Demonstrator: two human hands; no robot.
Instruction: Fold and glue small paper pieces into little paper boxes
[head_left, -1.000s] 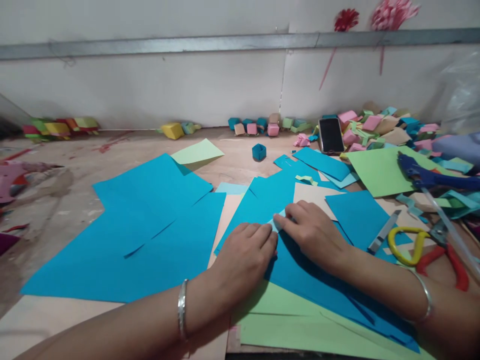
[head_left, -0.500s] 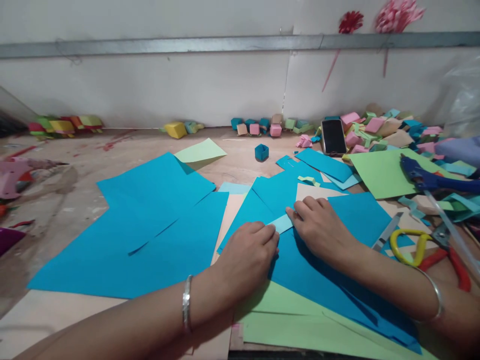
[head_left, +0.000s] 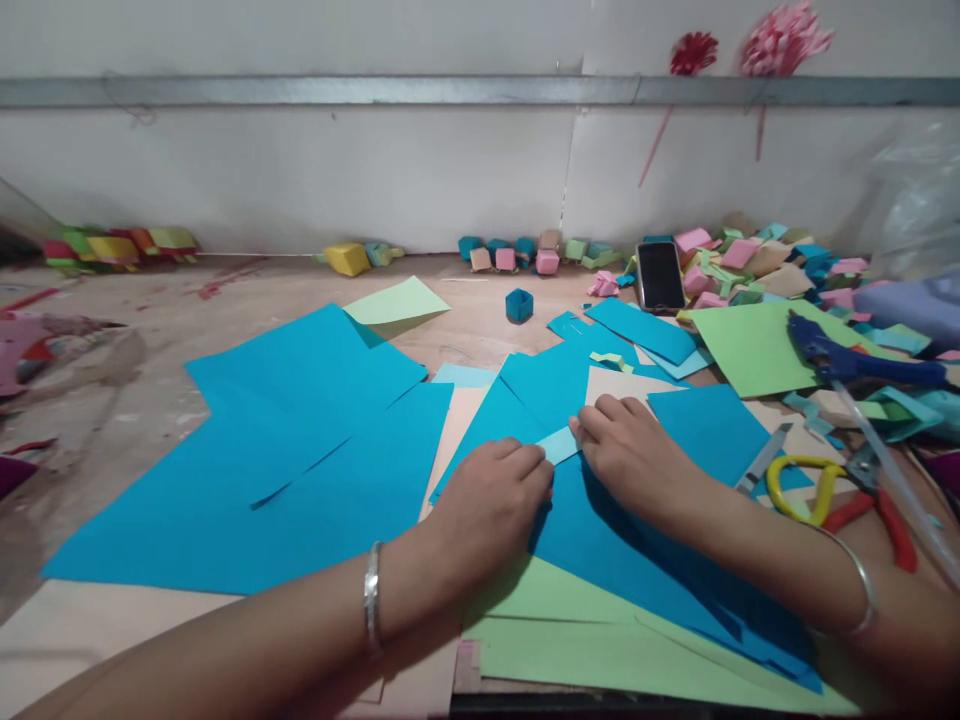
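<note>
A small light-blue paper strip (head_left: 559,445) lies on a blue sheet (head_left: 600,530) between my two hands. My left hand (head_left: 491,500) rests curled on the sheet, its fingertips pinching the strip's left end. My right hand (head_left: 634,455) has its fingers bent and pressed on the strip's right end. Each wrist wears a silver bangle. Green sheets (head_left: 600,650) lie under the blue sheet near the front edge.
Large blue sheets (head_left: 285,450) cover the left of the wooden table (head_left: 150,340). Scissors (head_left: 832,495) with yellow and red handles, a cutter (head_left: 761,460) and a blue glue gun (head_left: 855,360) lie right. A phone (head_left: 660,275), a small blue paper box (head_left: 518,304) and several folded paper cubes (head_left: 750,260) sit at the back.
My right hand slid a little to the right along the strip, uncovering more of the light-blue paper. My left hand stayed in place on the strip's left end.
</note>
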